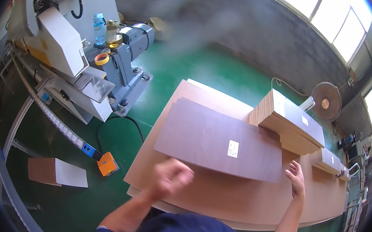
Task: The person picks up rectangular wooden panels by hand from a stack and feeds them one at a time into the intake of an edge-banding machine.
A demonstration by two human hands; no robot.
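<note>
On a wide stack of brown sheets lies a short pile of dark wood-grain panels, their edges slightly offset. A white label is stuck on the top panel. My left hand hovers near the panels' left front corner, somewhat blurred, its fingers curled in with nothing visible in them. At the right front corner of the panels, my right hand is raised with fingers loosely apart and holds nothing. Neither hand clearly touches the panels.
Taller stacks of labelled panels stand to the right, with a round fan behind them. A grey machine with a motor, a curved roller rail with an orange end block, and a carton occupy the left.
</note>
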